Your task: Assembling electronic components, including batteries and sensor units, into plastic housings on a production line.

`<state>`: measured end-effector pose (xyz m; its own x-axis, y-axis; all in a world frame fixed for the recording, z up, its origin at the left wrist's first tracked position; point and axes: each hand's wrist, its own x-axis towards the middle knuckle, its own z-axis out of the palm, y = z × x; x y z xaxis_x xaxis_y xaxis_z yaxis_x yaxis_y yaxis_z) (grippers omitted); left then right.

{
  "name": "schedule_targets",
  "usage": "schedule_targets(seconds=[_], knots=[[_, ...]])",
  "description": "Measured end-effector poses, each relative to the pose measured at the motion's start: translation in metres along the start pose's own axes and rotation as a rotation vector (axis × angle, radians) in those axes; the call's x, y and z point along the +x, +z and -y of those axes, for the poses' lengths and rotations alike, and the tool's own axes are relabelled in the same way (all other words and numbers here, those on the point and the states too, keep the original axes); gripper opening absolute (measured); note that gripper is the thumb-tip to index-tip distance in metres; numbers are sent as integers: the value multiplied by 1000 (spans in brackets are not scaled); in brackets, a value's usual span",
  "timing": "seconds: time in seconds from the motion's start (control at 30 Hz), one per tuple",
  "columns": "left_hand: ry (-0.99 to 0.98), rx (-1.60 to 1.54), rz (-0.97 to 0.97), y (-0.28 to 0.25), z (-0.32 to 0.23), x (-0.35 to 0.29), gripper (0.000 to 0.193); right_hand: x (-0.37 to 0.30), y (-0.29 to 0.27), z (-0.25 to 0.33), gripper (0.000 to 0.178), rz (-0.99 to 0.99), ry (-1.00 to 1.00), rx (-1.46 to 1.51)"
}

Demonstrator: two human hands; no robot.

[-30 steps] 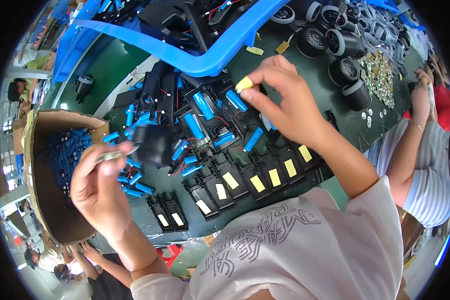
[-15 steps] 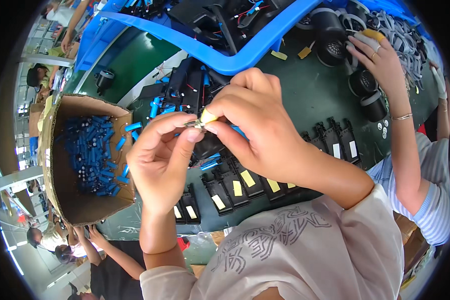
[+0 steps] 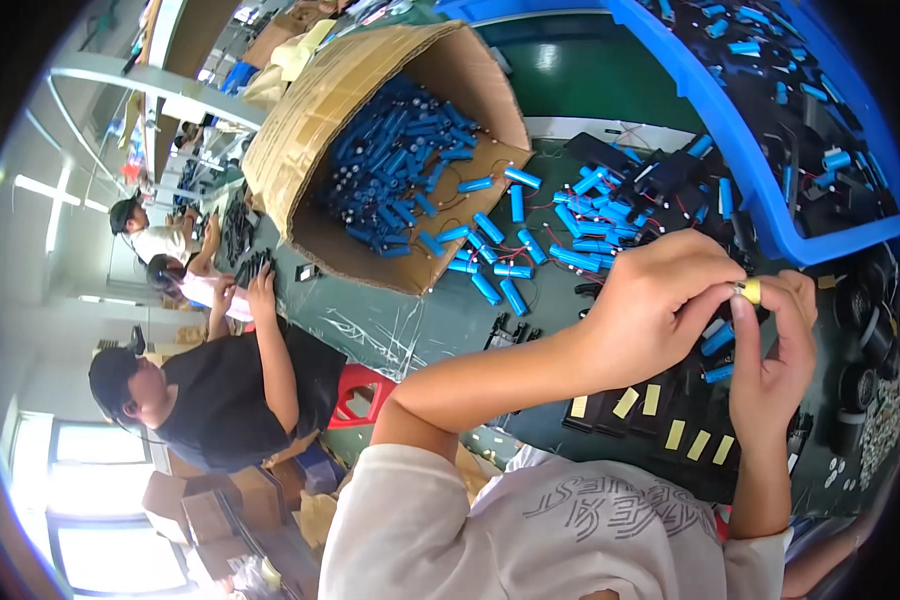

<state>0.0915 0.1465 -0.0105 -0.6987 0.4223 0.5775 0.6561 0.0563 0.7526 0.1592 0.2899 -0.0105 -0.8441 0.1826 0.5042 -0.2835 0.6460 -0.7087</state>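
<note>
The person's left hand point(image 3: 655, 300) and right hand point(image 3: 775, 345) meet above the right part of the dark green counter point(image 3: 370, 340), fingertips nearly touching around a small yellow piece point(image 3: 751, 291). The right grip is narrow, with thumb and fingers pinching the yellow piece; the left grip is narrow too, its fingertips closed at a tiny metallic bit point(image 3: 738, 288) on the piece's left end, too small to make out further. Below the hands, black plastic cases point(image 3: 610, 420) bearing pale yellow strips point(image 3: 675, 435) lie along the counter's near edge. Loose blue cylinders point(image 3: 577, 258) with thin wires are scattered left of the hands, and many more fill a tilted cardboard box point(image 3: 300, 110) farther left. A blue bin point(image 3: 805, 245) of dark parts stands beyond the hands at upper right, with black wheels point(image 3: 855, 385) near the right rim. A co-worker in a black shirt point(image 3: 225, 410) sits at left, beside a red stool point(image 3: 358, 392).
</note>
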Motion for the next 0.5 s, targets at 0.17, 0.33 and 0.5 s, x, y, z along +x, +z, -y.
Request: schedule_targets(seconds=[0.17, 0.33, 0.5], knots=[[-33, -130, 125, -10, 1, 11, 16, 14, -14, -5, 8, 80, -177, -144], [-29, -130, 83, -8, 1, 5, 16, 15, -17, -7, 9, 142, -210, -160], [55, -96, -68, 1, -2, -1, 16, 16, -13, -2, 9, 105, -233, -189]])
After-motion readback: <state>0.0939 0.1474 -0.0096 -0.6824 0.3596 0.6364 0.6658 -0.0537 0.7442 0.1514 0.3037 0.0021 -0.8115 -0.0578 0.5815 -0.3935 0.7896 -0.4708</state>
